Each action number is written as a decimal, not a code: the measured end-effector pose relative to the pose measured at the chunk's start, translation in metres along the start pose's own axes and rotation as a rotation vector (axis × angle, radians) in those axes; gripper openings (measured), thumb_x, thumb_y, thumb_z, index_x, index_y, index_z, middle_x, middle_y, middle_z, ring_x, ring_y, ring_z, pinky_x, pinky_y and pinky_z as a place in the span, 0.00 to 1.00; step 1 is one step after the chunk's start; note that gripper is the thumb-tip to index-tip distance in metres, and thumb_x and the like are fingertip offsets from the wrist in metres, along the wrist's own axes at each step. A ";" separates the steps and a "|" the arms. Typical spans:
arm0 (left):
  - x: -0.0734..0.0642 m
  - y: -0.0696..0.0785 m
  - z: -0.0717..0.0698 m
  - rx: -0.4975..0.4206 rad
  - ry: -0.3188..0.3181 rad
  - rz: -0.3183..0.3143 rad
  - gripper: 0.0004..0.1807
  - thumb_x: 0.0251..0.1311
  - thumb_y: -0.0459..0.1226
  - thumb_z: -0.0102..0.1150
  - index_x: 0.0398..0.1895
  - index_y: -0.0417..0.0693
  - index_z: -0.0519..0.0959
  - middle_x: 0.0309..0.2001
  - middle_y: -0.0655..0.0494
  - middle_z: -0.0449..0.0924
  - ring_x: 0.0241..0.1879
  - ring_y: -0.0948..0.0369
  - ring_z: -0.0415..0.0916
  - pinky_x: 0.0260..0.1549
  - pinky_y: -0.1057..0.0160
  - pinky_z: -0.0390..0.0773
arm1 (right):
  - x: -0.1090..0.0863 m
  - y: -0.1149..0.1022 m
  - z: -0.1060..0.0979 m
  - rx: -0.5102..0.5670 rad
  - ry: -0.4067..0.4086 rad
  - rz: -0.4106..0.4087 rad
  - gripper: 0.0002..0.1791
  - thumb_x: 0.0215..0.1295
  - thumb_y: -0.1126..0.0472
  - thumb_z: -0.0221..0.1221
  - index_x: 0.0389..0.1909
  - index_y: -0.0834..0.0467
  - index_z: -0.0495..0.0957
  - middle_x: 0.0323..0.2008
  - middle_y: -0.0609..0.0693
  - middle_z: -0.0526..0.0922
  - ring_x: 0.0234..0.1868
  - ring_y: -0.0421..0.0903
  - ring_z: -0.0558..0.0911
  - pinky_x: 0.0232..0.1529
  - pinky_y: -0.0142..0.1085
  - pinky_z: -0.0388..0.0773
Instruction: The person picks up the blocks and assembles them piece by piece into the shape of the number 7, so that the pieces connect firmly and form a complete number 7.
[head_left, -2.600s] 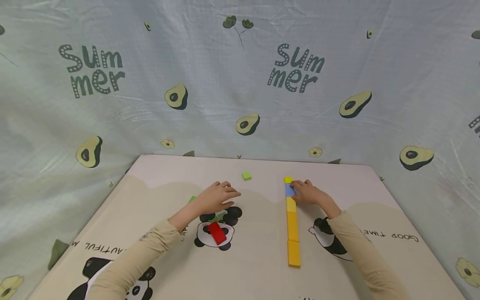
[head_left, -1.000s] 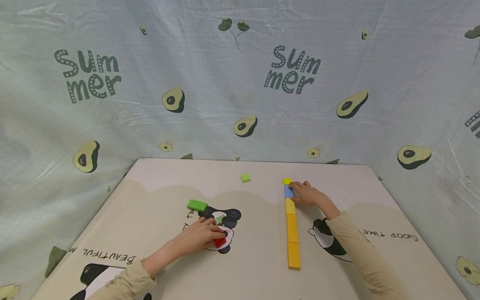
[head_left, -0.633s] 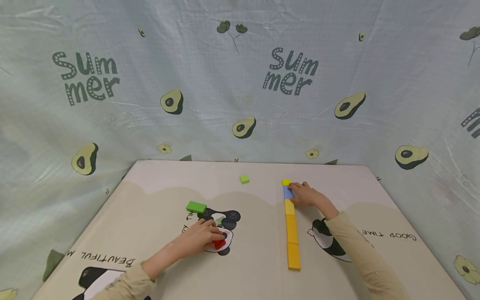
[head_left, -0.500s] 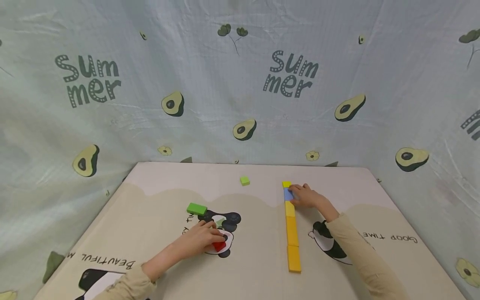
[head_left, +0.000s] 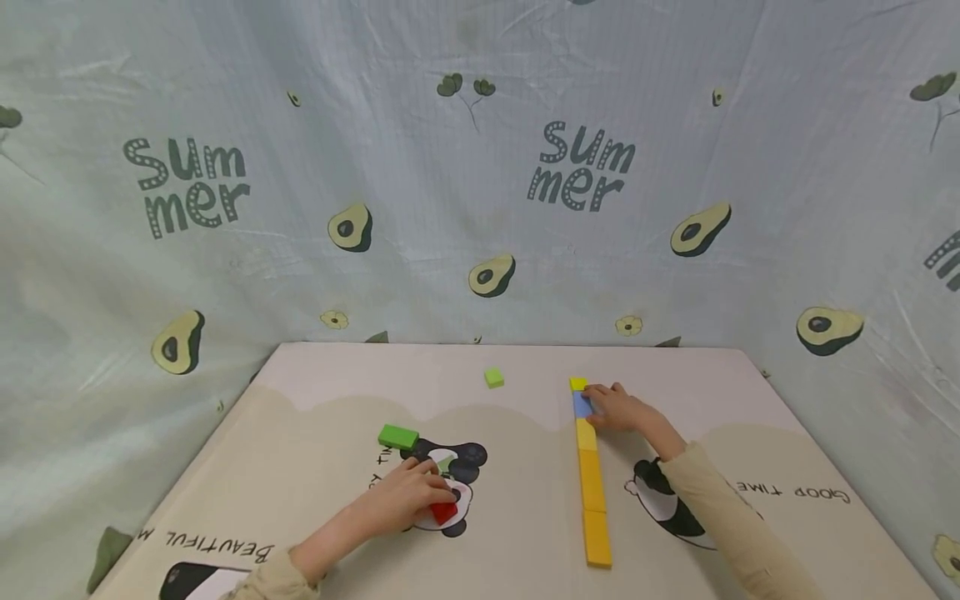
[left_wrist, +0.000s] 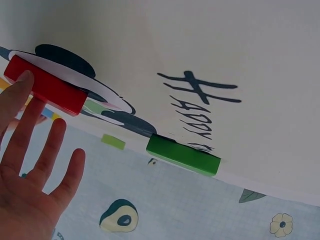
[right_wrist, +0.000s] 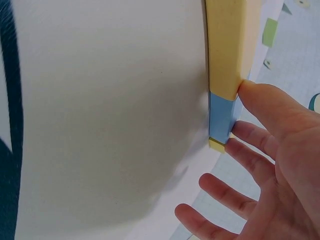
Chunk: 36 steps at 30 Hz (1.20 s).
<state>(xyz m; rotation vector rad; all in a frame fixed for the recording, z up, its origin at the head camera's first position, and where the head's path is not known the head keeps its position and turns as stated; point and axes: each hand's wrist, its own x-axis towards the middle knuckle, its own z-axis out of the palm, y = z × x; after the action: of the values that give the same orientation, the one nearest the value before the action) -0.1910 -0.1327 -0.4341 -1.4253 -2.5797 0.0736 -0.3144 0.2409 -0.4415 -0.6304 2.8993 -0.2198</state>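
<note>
My left hand (head_left: 401, 500) pinches a red rectangular block (head_left: 444, 510) lying over a printed panda. In the left wrist view the thumb lies on the red block's upper face and the index finger against its side; the other fingers are spread. To the right, my right hand (head_left: 622, 410) rests its fingertips beside a blue block (head_left: 582, 405). The thumb touches where the blue block meets a yellow block (right_wrist: 227, 45); its fingers are loosely extended. The blue block sits in a straight row, between a small yellow block (head_left: 578, 383) and longer yellow blocks (head_left: 592, 481).
A green rectangular block (head_left: 398, 437) lies beyond my left hand. Near the table's back edge is a small light-green block (head_left: 494, 378). The cream table (head_left: 517, 500) carries printed pandas and lettering; an avocado-patterned sheet (head_left: 420, 167) hangs behind it.
My left hand has come down and nearer from above the table onto the red block, uncovering the green block. The right hand has stayed at the blue block. The head view has tilted up slightly.
</note>
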 end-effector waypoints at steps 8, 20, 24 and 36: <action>-0.001 0.002 -0.003 -0.031 -0.034 -0.038 0.13 0.48 0.38 0.63 0.39 0.59 0.80 0.37 0.66 0.82 0.39 0.63 0.69 0.39 0.64 0.69 | -0.001 -0.003 0.001 -0.013 0.011 0.005 0.24 0.59 0.58 0.55 0.56 0.63 0.65 0.59 0.61 0.66 0.52 0.63 0.66 0.47 0.55 0.70; 0.000 0.003 -0.002 -0.035 -0.044 -0.060 0.11 0.47 0.38 0.63 0.37 0.61 0.80 0.35 0.68 0.82 0.37 0.65 0.69 0.38 0.67 0.67 | -0.003 -0.006 -0.001 -0.008 -0.006 0.016 0.25 0.59 0.58 0.55 0.56 0.63 0.65 0.59 0.62 0.65 0.53 0.65 0.65 0.50 0.56 0.68; 0.002 0.005 -0.001 -0.038 -0.030 -0.047 0.11 0.47 0.39 0.64 0.37 0.60 0.80 0.35 0.68 0.82 0.37 0.65 0.69 0.39 0.67 0.68 | -0.008 -0.007 -0.003 -0.016 -0.011 0.011 0.25 0.59 0.58 0.55 0.56 0.64 0.66 0.59 0.62 0.65 0.52 0.63 0.66 0.49 0.55 0.69; 0.007 -0.002 0.004 0.067 0.006 0.026 0.11 0.48 0.41 0.63 0.38 0.62 0.79 0.35 0.68 0.80 0.37 0.65 0.68 0.34 0.69 0.64 | -0.005 -0.008 -0.004 -0.014 -0.003 0.000 0.25 0.59 0.57 0.55 0.56 0.63 0.65 0.59 0.62 0.65 0.52 0.63 0.66 0.49 0.55 0.69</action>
<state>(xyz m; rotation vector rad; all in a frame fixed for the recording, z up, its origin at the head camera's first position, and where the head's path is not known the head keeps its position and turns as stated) -0.1964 -0.1279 -0.4365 -1.4329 -2.5296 0.1571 -0.3078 0.2363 -0.4360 -0.6326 2.9009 -0.1984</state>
